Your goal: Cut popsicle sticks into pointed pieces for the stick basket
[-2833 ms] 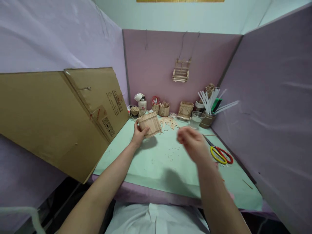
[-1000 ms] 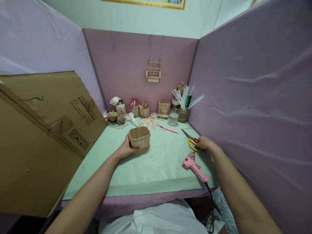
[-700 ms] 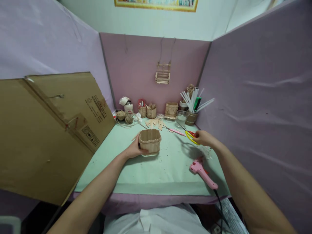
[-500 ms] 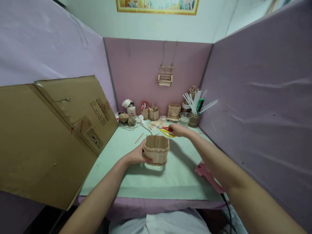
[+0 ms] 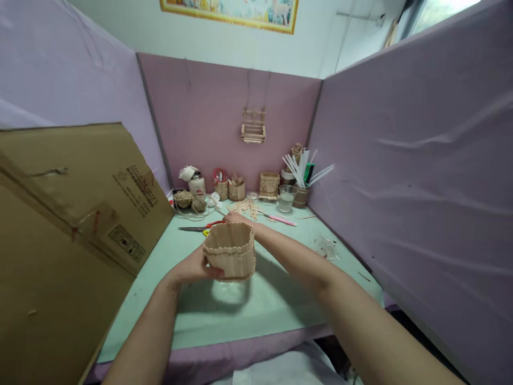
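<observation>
My left hand (image 5: 196, 267) grips a small basket (image 5: 231, 262) made of flat wooden sticks, with wavy trim round its rim and base. The basket is tilted towards me and looks empty inside. Behind its rim, my right hand (image 5: 239, 218) is closed at the red and yellow handles of the scissors (image 5: 193, 229), its fingers partly hidden. The scissors' dark blades point left above the green tabletop. Close to the right fingers runs a strand of twine (image 5: 216, 207). A slim pink-handled tool (image 5: 281, 220) lies right of this hand.
Along the back stand twine balls (image 5: 183, 199), a white jar (image 5: 196, 183), a stick holder (image 5: 236, 189), another basket (image 5: 269, 184), a clear cup (image 5: 286, 200) and white glue sticks (image 5: 297, 170). Loose wooden pieces (image 5: 244, 207) lie before them. A cardboard sheet (image 5: 80, 224) leans at left; scraps (image 5: 326, 247) lie right.
My right hand has carried the scissors leftward, behind the basket. My left hand still holds the basket. The view has turned right, and the pink glue gun no longer shows.
</observation>
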`<state>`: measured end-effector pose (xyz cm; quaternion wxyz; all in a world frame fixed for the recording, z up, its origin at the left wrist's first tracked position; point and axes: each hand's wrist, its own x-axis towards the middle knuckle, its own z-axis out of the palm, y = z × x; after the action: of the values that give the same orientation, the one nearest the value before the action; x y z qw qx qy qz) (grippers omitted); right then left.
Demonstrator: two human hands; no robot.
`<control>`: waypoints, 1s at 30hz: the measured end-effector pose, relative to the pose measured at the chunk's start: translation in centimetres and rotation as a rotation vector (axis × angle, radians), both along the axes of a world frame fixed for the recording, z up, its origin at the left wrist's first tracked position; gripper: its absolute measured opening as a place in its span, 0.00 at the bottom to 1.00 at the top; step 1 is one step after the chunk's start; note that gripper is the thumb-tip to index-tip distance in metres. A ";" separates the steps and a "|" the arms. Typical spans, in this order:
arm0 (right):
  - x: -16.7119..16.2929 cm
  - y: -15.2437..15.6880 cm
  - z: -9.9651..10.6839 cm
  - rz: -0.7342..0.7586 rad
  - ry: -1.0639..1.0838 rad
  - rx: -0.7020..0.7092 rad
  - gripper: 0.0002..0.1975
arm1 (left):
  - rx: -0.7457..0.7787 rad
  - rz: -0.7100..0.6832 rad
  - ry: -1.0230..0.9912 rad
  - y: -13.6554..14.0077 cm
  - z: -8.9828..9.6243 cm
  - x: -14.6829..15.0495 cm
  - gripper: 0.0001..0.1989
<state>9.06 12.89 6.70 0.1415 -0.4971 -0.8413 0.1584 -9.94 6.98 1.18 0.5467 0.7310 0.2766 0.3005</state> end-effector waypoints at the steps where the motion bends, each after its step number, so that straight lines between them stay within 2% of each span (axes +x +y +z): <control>1: 1.1 -0.8 0.1 -0.033 -0.047 0.009 0.15 | 0.000 -0.006 -0.007 0.1 -0.1 0.1 0.44; 3: 4.4 -3.7 -0.1 -0.119 -0.131 0.038 0.15 | -0.004 -0.007 -0.022 0.1 -0.2 0.3 0.46; 5: 8.7 -7.8 -0.9 -0.229 -0.195 0.066 0.12 | -0.017 -0.003 -0.038 0.2 -0.2 0.5 0.46; 9: 17.0 -17.2 -4.2 -0.525 -0.236 0.140 0.10 | -0.054 0.053 -0.026 0.6 -0.3 1.0 0.46; 11: 19.4 -20.5 -6.5 -0.631 -0.239 0.163 0.13 | -0.055 0.091 -0.009 0.9 -0.5 1.1 0.45; 14: 20.4 -22.7 -9.9 -0.684 -0.213 0.192 0.12 | -0.045 0.131 -0.008 1.2 -0.7 1.0 0.44; 17: 19.5 -22.6 -12.0 -0.724 -0.191 0.250 0.12 | -0.043 0.165 -0.001 1.2 -0.7 0.9 0.43; 20: 18.7 -21.8 -12.6 -0.743 -0.185 0.305 0.15 | -0.045 0.177 0.000 1.1 -0.6 0.9 0.44; 24: 19.5 -18.9 -10.9 -0.768 -0.202 0.341 0.14 | -0.046 0.181 -0.016 1.2 -0.7 1.0 0.45; 28: 21.8 -13.0 -8.0 -0.901 -0.261 0.361 0.14 | -0.061 0.158 -0.023 1.4 -1.1 1.0 0.41; 30: 22.6 -9.8 -7.3 -0.940 -0.283 0.335 0.14 | -0.053 0.148 -0.036 1.4 -1.2 1.0 0.41</control>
<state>31.67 3.09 -0.56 0.1597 -0.8085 -0.5517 -0.1277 -8.89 8.42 -0.06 0.5469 0.6883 0.3280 0.3456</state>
